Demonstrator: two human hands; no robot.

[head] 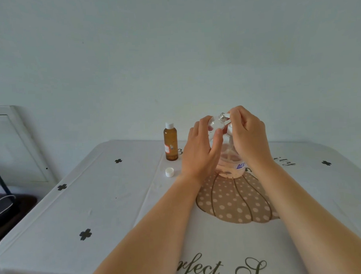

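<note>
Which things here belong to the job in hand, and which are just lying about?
In the job:
- small clear bottle, held by the left hand
- pump bottle, its white top gripped by the right hand

Lying about:
- amber bottle
- loose white cap
- dark item with a white cord, at the far left

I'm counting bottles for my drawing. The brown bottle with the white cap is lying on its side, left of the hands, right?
Not quite. The head view shows the brown bottle with the white cap standing upright on the table, not lying down, left of the left hand and right hand, which hold a small clear bottle.
</note>
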